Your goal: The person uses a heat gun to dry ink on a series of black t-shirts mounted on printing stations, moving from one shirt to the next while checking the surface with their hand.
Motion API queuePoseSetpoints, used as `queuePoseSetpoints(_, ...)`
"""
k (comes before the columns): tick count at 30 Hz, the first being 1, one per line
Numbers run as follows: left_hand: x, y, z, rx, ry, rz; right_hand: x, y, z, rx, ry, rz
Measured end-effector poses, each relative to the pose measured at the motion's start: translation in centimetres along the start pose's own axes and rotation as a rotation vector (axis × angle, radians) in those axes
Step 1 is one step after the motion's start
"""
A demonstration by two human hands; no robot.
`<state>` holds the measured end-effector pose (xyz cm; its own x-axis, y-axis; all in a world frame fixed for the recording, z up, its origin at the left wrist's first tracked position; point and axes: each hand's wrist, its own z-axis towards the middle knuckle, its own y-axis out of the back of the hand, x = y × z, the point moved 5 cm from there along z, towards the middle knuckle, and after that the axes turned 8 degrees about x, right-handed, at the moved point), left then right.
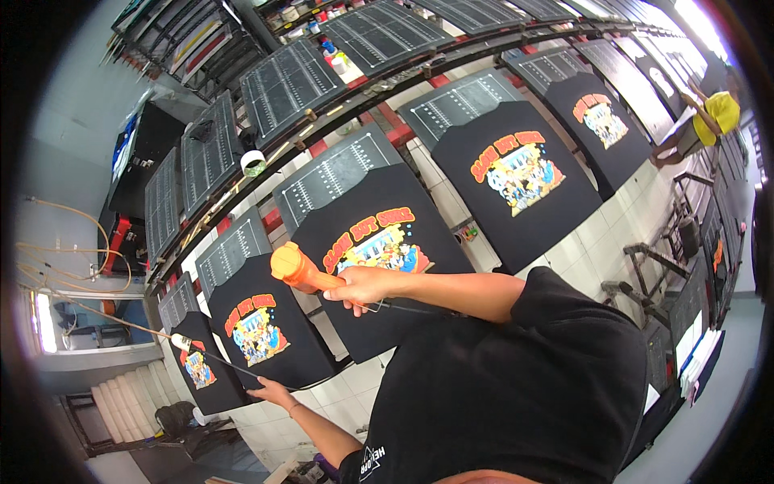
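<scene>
My right hand (364, 287) is closed round the handle of an orange hair dryer (293, 264), raised over a black T-shirt (375, 319) with a colourful cartoon print. A dark cord trails from behind that hand. Lower left, the fingers of my left hand (274, 394) are closed on a black power cord (229, 363). This cord runs up to a pale connector (182, 342), where a tan cable joins it. Next to the left hand lies another printed black T-shirt (260, 329).
More printed T-shirts (516, 173) lie on slanted grey boards (337, 173) in a row. Behind them runs a rail with a tape roll (253, 164) and bottles (337, 60). Tan cable loops (101, 242) hang at left. A person in yellow (720, 113) stands far right.
</scene>
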<state>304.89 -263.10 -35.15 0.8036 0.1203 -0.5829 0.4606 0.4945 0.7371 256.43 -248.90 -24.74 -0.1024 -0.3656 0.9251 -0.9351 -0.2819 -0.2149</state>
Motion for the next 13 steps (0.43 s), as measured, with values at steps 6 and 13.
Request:
queuePoseSetpoints(6, -5.0, -2.4, -9.8, 0.887, 0.355, -0.590, -4.2, 4.5, -11.3, -0.139, 0.053, 0.187)
queuePoseSetpoints(13, -23.9, 1.6, -27.1, 1.401, 0.154, -0.720, -9.3, 13.4, -28.4, -0.198, -0.135, 0.263)
